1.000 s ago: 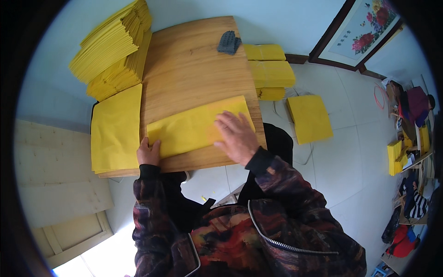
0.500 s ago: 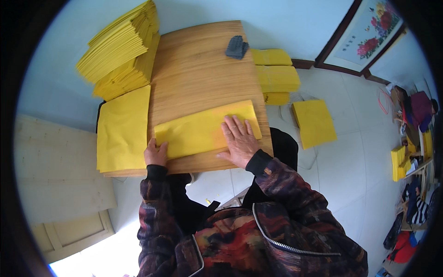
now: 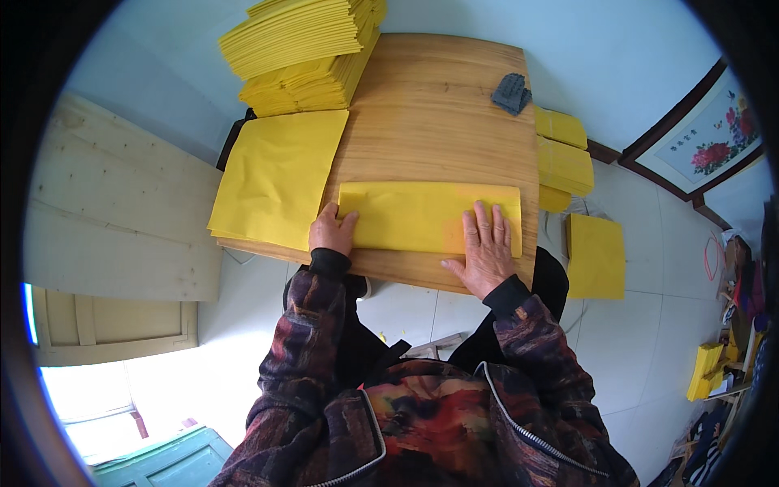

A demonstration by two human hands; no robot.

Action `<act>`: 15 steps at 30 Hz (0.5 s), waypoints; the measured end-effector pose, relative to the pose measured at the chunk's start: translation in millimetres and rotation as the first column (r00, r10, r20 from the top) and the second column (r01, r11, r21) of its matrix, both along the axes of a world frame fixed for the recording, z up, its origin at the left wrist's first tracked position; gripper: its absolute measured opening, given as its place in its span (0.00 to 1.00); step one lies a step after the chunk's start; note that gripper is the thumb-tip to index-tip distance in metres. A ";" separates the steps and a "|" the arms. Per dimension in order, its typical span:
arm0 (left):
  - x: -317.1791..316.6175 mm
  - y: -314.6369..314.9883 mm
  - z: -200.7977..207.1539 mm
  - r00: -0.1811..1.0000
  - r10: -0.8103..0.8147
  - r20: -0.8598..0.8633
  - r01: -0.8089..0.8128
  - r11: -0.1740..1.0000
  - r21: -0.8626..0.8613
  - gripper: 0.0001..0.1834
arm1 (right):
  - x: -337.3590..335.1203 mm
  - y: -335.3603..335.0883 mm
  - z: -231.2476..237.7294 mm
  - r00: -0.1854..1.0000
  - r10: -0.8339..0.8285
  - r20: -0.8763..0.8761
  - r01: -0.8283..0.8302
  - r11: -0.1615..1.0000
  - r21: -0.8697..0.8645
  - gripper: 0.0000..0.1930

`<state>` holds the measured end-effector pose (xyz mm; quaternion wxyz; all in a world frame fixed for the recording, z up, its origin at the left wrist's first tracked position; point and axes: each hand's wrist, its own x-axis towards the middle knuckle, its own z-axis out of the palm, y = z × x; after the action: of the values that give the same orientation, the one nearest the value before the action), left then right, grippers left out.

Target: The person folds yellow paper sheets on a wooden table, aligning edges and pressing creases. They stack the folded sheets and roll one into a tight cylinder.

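Observation:
A folded yellow sheet (image 3: 406,214), long and narrow, lies near the front edge of the wooden table (image 3: 438,105). My left hand (image 3: 333,230) is at its left end, thumb on top and fingers curled at the edge, closed on it. Toward the right end, my right hand (image 3: 487,250) presses flat on the folded sheet with its fingers spread. Left of my left hand lies a wide flat yellow sheet (image 3: 280,174), apparently on top of others and reaching past the table's left edge.
Tall stacks of folded yellow sheets (image 3: 296,57) stand at the far left. A dark grey cloth-like item (image 3: 511,94) lies at the far right corner. Yellow bundles (image 3: 565,162) and a square yellow stack (image 3: 596,256) sit on the floor to the right. A pale board (image 3: 122,203) is at left.
The view has turned, so the table and everything on it appear farther right and straighter. Both hands keep about the same places on the folded sheet.

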<state>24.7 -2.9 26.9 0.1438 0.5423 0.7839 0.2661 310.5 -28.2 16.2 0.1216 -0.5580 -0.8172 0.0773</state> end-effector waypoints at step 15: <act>-5.5 3.6 -15.7 0.989 -0.014 -0.149 0.029 0.995 0.098 0.20 | -54.7 15.9 26.3 0.993 0.038 -0.110 -0.043 0.998 -0.046 0.38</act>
<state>19.3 0.6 11.2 0.0606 0.5754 0.7723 0.2623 255.8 -12.3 42.5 0.1510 -0.5389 -0.8185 0.1300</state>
